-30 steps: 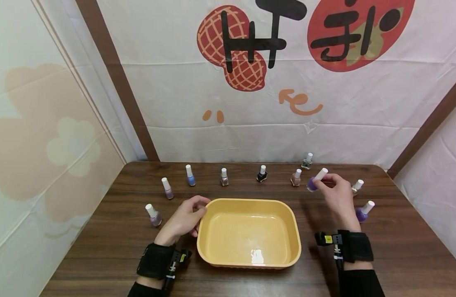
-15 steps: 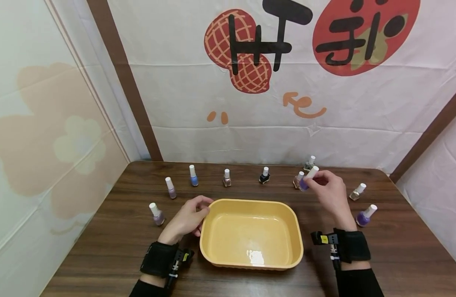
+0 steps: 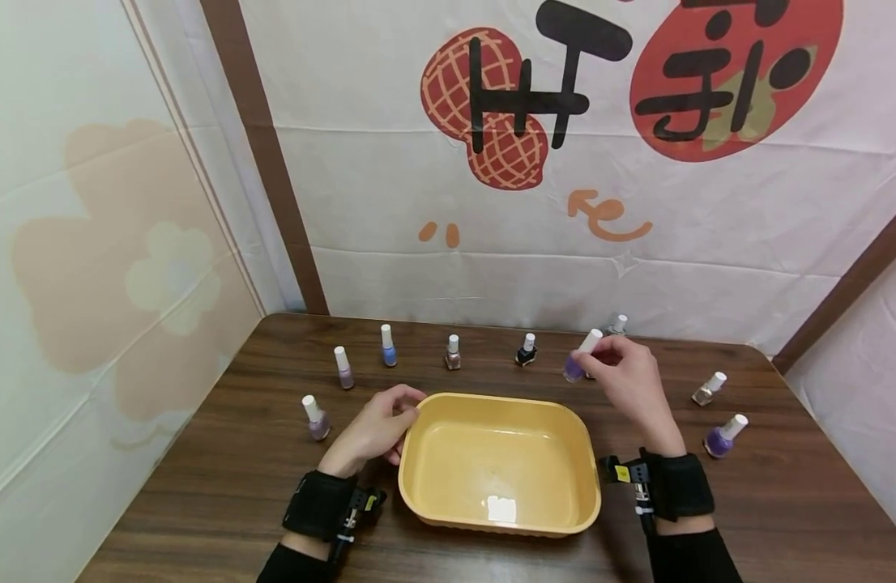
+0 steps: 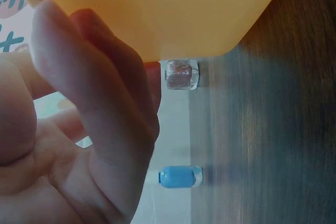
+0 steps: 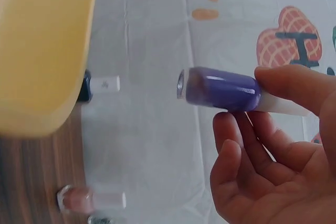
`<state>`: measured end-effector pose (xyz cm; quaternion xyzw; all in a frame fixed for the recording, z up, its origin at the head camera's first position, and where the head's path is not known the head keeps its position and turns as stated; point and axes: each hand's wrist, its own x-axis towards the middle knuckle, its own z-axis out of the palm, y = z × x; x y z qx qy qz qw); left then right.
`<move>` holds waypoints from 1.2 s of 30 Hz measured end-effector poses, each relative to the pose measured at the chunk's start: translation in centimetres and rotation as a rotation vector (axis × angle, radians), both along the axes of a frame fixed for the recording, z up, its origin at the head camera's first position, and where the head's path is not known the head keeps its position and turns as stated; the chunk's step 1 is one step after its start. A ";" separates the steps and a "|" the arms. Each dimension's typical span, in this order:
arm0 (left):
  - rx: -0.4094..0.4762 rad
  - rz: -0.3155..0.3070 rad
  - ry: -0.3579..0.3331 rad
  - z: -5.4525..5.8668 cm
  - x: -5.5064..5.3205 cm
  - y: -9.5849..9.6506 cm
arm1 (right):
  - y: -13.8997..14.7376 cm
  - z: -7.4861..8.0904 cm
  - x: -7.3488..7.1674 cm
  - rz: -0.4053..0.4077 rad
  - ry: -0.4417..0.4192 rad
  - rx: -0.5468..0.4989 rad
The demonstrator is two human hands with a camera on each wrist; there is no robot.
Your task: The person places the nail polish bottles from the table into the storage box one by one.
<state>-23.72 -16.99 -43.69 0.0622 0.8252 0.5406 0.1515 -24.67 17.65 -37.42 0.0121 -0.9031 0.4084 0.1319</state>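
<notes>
My right hand point(image 3: 630, 385) pinches a purple nail polish bottle point(image 5: 220, 87) with a white cap, raised over the back right of the table. In the right wrist view the thumb and fingers are at its cap end, and its base points toward the yellow tray point(image 3: 499, 465). Nothing lies in this tray. At its back left corner, my left hand point(image 3: 375, 425) rests against the outer wall and rim with loosely bent fingers. A pinkish bottle point(image 5: 79, 199) stands behind the right hand, mostly hidden in the head view.
Along the back stand a blue bottle point(image 3: 389, 348), a brownish bottle point(image 3: 453, 354) and a black bottle point(image 3: 526, 352). Two lilac-toned bottles, one of them nearer point(image 3: 317, 421), stand left. A clear-looking bottle point(image 3: 707, 390) and another purple bottle point(image 3: 723, 437) are right.
My right hand has carried the purple nail polish bottle leftward, past the pinkish bottle. The left hand stays at the tray's corner. The head view has shifted slightly.
</notes>
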 end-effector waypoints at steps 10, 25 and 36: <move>0.003 -0.001 -0.013 0.0 0.1 -0.2 | -3.0 0.6 -0.3 0.107 0.000 0.042; 0.004 0.008 -0.014 0.0 0.1 -0.4 | -8.4 0.4 -0.4 0.306 -0.014 0.136; 0.019 -0.009 -0.025 0.2 0.1 -0.5 | -11.4 -0.2 -0.4 0.361 -0.054 0.117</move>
